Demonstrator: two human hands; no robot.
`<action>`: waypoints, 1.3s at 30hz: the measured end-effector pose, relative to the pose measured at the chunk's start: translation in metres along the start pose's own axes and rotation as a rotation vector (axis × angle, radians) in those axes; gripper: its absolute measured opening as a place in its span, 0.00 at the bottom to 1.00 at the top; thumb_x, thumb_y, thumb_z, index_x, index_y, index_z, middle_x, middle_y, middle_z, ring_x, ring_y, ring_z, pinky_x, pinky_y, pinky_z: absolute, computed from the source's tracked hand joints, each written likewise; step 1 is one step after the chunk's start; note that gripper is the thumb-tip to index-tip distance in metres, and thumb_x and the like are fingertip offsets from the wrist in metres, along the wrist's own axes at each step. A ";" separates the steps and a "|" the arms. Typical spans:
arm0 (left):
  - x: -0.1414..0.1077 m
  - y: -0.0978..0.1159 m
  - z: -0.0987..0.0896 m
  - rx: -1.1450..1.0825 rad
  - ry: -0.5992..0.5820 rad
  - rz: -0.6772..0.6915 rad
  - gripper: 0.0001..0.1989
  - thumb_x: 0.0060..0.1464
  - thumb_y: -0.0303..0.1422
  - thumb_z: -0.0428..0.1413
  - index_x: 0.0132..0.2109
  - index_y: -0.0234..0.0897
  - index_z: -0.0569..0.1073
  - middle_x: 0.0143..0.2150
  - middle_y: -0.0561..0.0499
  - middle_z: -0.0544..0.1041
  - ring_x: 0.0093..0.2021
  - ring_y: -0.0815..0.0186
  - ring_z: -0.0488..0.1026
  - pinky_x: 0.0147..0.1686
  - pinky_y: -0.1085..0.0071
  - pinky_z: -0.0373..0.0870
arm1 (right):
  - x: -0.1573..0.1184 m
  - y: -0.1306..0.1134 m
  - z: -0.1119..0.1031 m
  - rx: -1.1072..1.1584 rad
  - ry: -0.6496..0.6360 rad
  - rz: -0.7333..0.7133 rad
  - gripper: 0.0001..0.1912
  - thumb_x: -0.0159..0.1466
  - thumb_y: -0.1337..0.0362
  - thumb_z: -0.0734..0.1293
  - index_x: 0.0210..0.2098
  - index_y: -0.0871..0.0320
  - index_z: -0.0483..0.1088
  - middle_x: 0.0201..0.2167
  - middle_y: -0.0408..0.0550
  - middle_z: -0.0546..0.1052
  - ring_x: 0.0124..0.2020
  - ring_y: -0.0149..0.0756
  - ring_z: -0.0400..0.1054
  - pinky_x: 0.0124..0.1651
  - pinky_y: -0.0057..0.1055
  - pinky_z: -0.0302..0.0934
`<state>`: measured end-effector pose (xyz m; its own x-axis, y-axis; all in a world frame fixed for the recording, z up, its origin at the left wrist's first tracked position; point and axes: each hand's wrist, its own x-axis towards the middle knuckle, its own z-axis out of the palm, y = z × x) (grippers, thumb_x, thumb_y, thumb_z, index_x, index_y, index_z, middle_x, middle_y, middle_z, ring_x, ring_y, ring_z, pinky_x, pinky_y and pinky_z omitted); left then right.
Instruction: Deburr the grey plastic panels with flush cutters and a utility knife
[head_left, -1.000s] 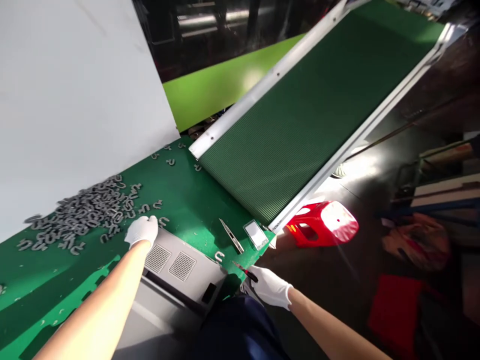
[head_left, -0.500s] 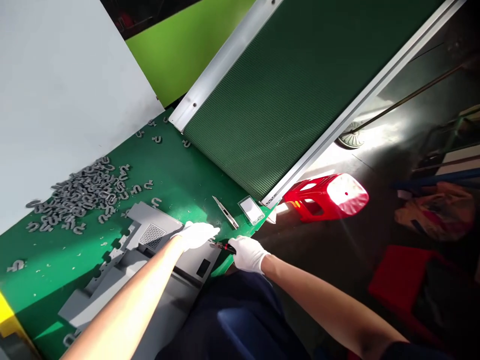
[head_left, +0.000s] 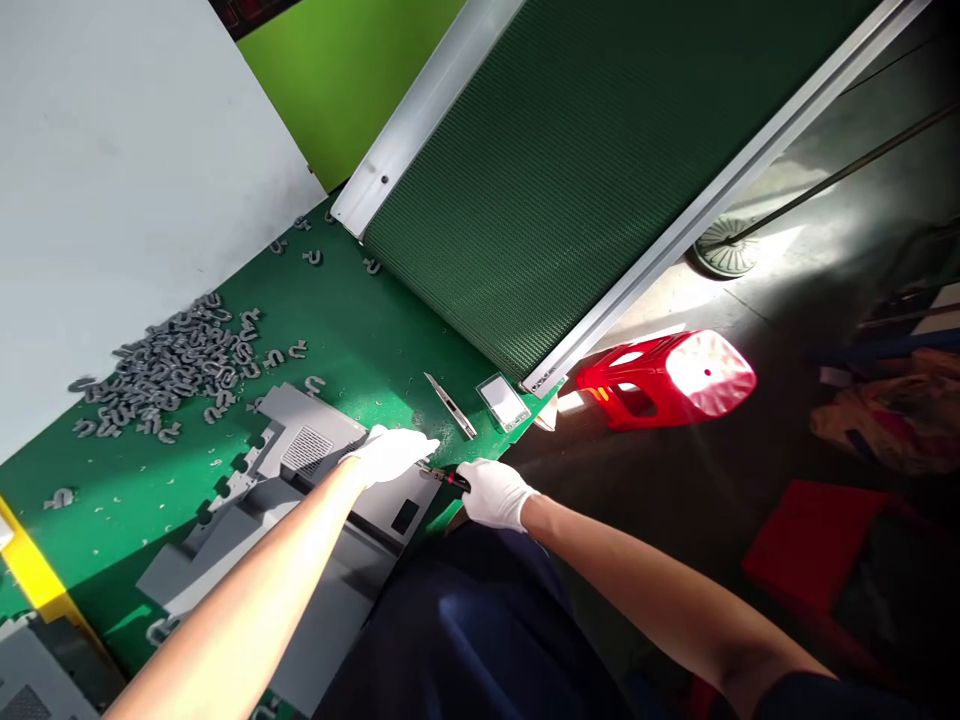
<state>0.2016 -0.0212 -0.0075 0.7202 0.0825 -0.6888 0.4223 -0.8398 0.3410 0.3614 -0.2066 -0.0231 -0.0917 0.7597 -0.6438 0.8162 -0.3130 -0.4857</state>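
A grey moulded plastic panel (head_left: 315, 408) with a grille and a dark rectangular opening lies on the green tabletop. My gloved left hand (head_left: 391, 453) rests flat on its upper right part, fingers stretched out together. From the right, my gloved right hand (head_left: 493, 492) is closed around the dark handles of small pliers (head_left: 448, 478) with red on them. The jaws of the pliers are at the panel's edge, just beside my left fingertips; whether they grip anything is too small to tell. A utility knife (head_left: 450, 406) lies just beyond my hands.
A small flat clear-edged case (head_left: 503, 402) lies near the table edge. A pile of grey U-shaped pieces (head_left: 176, 365) sits on the left, by a white board (head_left: 150, 130). Behind is a green conveyor belt (head_left: 570, 180) with metal rails. A red plastic stool (head_left: 637, 385) is on the floor.
The whole view has shifted slightly, showing more of the yellow strip at lower left. My hands and the pliers stay at the same edge of the panel.
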 end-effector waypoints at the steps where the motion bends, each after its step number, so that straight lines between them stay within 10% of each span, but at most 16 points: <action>1: 0.000 0.001 -0.001 -0.006 -0.010 -0.004 0.22 0.72 0.33 0.44 0.64 0.50 0.75 0.60 0.41 0.80 0.55 0.53 0.78 0.48 0.59 0.72 | -0.001 0.000 0.001 0.001 0.000 0.000 0.14 0.63 0.63 0.64 0.46 0.57 0.75 0.44 0.56 0.81 0.44 0.47 0.77 0.42 0.36 0.65; 39: 0.008 0.005 0.003 0.015 -0.088 -0.028 0.26 0.72 0.30 0.42 0.68 0.53 0.71 0.61 0.43 0.79 0.58 0.50 0.76 0.47 0.58 0.70 | 0.009 -0.011 0.011 0.012 0.013 0.115 0.16 0.71 0.55 0.61 0.44 0.54 0.78 0.41 0.53 0.84 0.42 0.45 0.79 0.41 0.35 0.66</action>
<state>0.2078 -0.0267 -0.0132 0.6571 0.0589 -0.7515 0.4326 -0.8459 0.3119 0.3457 -0.2022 -0.0301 0.0091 0.7258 -0.6879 0.8139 -0.4050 -0.4166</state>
